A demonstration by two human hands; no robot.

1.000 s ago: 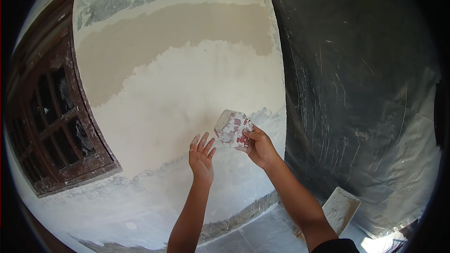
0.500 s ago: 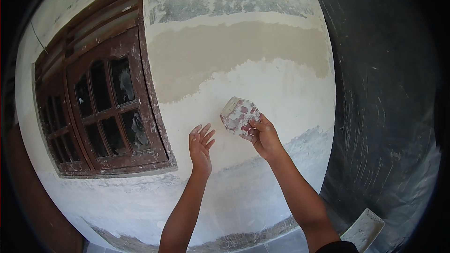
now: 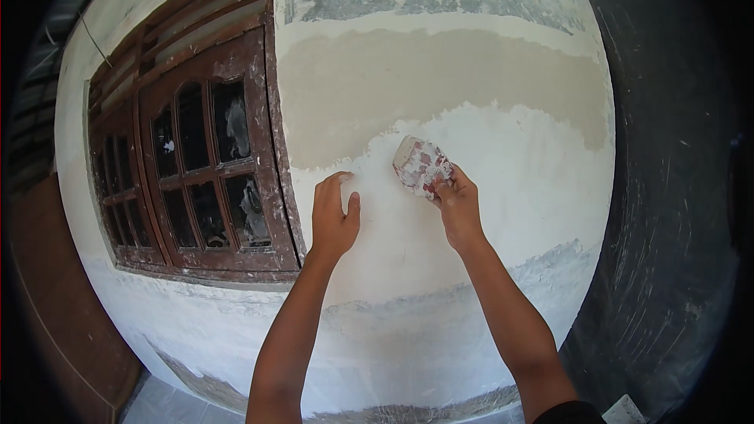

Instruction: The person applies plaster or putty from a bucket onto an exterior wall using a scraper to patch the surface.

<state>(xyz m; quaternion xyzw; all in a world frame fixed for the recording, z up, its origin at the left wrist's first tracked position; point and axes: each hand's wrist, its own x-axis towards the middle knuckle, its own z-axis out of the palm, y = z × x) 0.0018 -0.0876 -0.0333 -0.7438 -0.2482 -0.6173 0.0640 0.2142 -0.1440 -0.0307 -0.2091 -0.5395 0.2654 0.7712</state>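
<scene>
My right hand (image 3: 458, 208) is closed around the lower end of a putty scraper (image 3: 422, 165), a flat reddish piece caked with white plaster. A pale strip of putty lies along its upper left edge. To the left, my left hand (image 3: 336, 216) is raised in front of the wall, thumb and fingers apart, holding nothing. I cannot tell whether its fingertips touch the surface. Behind both hands rises a white wall (image 3: 534, 173) with a broad beige band of putty (image 3: 440, 71) across it; the band's ragged lower edge is just above my hands.
At the left is a brown wooden window (image 3: 206, 180) with dark panes, splashed with white. A dark sheet-like surface (image 3: 667, 188) stands along the right. The corner of a whitish, plaster-smeared object (image 3: 624, 411) shows at the lower right. Grey floor tiles (image 3: 169, 404) lie below the wall.
The view has shifted, moving the wall and window rightward. My left hand has risen and turned, its thumb now spread from the fingers. The right hand still holds the scraper, slightly higher in the picture.
</scene>
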